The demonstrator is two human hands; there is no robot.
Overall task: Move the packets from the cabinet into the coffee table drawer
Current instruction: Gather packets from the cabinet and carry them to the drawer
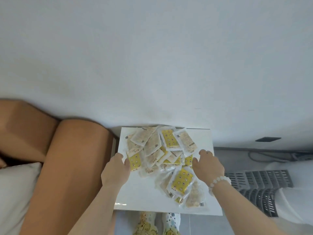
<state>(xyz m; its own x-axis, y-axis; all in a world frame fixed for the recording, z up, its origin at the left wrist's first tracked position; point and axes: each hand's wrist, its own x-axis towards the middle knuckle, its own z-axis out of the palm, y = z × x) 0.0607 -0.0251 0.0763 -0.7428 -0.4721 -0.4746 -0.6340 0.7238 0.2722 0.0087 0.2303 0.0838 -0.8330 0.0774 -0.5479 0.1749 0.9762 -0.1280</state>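
Observation:
A heap of small packets [159, 150], some yellow and some clear with beige contents, lies on the white cabinet top [140, 197]. Several more packets [182, 182] trail toward the front right. My left hand [116, 168] is at the heap's left side, fingers curled, its thumb on a yellow packet [134, 161]. My right hand [209, 164], with a bead bracelet on the wrist, is at the heap's right side, its fingers curled down onto the packets there. The fingertips of both hands are hidden. No drawer is in view.
A white wall rises behind the cabinet. A tan sofa arm [67, 167] and a white cushion [15, 192] stand close on the left. On the right are a grey slatted crate [264, 187] and a cable on the floor. My feet [157, 223] show below the front edge.

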